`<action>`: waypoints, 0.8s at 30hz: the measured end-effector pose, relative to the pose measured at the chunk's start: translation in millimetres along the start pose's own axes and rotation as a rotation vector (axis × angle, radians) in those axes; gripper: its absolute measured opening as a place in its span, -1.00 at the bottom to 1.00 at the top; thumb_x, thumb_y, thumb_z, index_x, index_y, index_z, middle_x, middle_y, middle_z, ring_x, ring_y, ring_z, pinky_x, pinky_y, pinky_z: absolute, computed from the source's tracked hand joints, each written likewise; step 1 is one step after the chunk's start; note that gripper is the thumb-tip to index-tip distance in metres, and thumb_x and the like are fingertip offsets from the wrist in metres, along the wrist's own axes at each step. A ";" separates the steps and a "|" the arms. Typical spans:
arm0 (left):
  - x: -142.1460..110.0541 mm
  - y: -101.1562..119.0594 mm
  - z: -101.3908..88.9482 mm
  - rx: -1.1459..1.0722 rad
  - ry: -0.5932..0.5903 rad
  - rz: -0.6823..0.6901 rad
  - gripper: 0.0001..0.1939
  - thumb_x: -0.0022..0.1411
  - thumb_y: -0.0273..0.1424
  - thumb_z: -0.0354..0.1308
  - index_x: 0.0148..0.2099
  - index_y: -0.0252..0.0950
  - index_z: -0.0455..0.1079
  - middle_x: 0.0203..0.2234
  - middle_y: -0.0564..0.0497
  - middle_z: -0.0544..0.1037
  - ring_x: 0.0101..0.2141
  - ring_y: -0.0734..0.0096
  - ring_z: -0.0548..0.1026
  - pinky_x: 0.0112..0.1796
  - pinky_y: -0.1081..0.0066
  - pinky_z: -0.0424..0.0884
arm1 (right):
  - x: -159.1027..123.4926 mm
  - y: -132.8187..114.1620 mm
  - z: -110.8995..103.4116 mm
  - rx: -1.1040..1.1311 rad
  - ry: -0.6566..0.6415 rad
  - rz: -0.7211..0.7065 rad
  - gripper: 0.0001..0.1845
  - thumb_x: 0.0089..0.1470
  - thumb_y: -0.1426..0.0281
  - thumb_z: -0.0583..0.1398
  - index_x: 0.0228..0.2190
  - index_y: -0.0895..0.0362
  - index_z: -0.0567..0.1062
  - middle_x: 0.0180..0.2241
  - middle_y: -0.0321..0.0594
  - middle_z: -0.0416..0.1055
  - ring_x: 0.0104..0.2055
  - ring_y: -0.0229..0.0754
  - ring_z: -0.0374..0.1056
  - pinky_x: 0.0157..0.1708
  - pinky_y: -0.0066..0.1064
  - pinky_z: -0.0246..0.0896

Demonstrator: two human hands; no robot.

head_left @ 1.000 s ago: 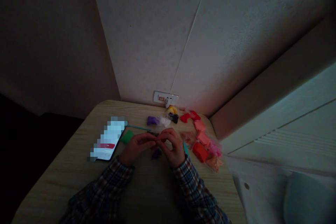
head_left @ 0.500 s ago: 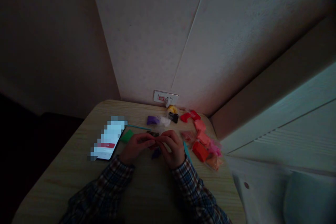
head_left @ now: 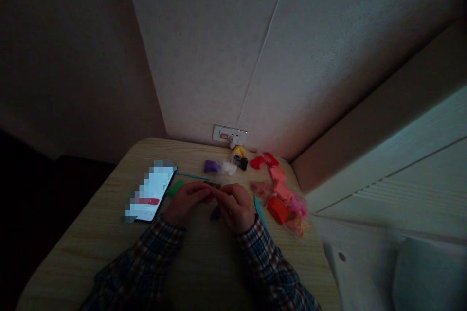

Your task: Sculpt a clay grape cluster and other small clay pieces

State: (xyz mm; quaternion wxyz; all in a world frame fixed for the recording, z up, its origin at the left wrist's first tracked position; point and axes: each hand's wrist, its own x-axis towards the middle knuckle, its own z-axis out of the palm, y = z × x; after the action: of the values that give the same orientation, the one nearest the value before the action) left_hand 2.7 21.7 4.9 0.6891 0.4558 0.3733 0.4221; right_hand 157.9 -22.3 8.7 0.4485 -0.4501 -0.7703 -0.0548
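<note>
My left hand and my right hand meet fingertip to fingertip over the wooden table. The fingers of both are pinched together, and whatever they hold is too small and dark to make out. A green piece lies just beyond my left hand. Below the meeting fingers, a dark blue lump shows on the table. Close to my right wrist is a flat light-blue tool. Past the fingertips runs a thin teal stick.
A lit smartphone lies on the left of the table. Purple, white, black and yellow packets sit at the back. Red, pink and orange packets curve down the right side. A plug sits in the wall socket.
My right fingers have straightened and slid left over the left fingertips. My left hand has shifted slightly, covering more of the green piece. The things on the table stay put.
</note>
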 end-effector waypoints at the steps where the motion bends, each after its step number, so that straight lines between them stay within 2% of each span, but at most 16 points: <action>1: -0.2 0.7 0.2 -0.024 0.006 -0.003 -0.83 -0.09 -0.35 0.32 -0.45 -0.36 0.51 -0.60 0.06 0.52 -0.52 0.44 0.39 -0.46 0.46 0.31 | -0.3 -0.1 0.3 -0.004 -0.002 -0.003 -0.66 0.15 0.49 0.05 -0.09 0.07 0.50 -0.41 -0.15 0.41 -0.38 -0.18 0.29 -0.42 -0.36 0.23; 7: -0.2 6.8 2.1 -0.056 0.054 0.000 -0.80 -0.13 -0.34 0.35 -0.55 -0.35 0.43 -0.65 0.10 0.47 -0.55 0.48 0.38 -0.46 0.45 0.31 | -2.1 1.3 -1.3 0.123 -0.031 0.081 -0.58 0.13 0.53 0.02 0.01 0.09 0.41 -0.32 -0.10 0.42 -0.28 -0.14 0.34 -0.32 -0.31 0.30; 11: -1.0 6.7 1.3 -0.030 0.049 0.010 -0.79 -0.14 -0.33 0.36 -0.49 -0.34 0.44 -0.60 0.06 0.51 -0.52 0.44 0.41 -0.45 0.42 0.33 | -2.4 3.1 -3.0 0.154 0.007 0.149 -0.63 0.12 0.56 0.02 -0.08 0.10 0.46 -0.33 -0.11 0.41 -0.28 -0.15 0.34 -0.31 -0.32 0.31; 19: -1.9 4.7 -0.4 -0.123 0.002 0.038 -0.83 -0.03 -0.34 0.30 -0.43 -0.32 0.42 -0.60 0.09 0.50 -0.51 0.48 0.41 -0.45 0.47 0.30 | -3.1 2.2 0.0 0.173 -0.002 0.164 -0.66 0.10 0.59 0.01 -0.17 0.12 0.47 -0.34 -0.11 0.40 -0.28 -0.15 0.33 -0.31 -0.31 0.31; 24: -3.5 7.5 0.6 -0.101 -0.031 0.061 -0.83 0.03 -0.33 0.26 -0.43 -0.32 0.38 -0.59 0.09 0.49 -0.52 0.47 0.39 -0.45 0.46 0.28 | -3.9 3.3 1.8 0.183 0.007 0.171 -0.66 0.09 0.60 -0.01 -0.19 0.13 0.47 -0.34 -0.11 0.40 -0.28 -0.15 0.33 -0.32 -0.32 0.30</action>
State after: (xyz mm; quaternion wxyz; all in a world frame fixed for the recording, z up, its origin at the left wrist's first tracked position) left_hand 0.1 20.0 12.6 0.7037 0.4382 0.3268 0.4539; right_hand 160.0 -22.0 3.7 0.4932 -0.4712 -0.7293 0.0526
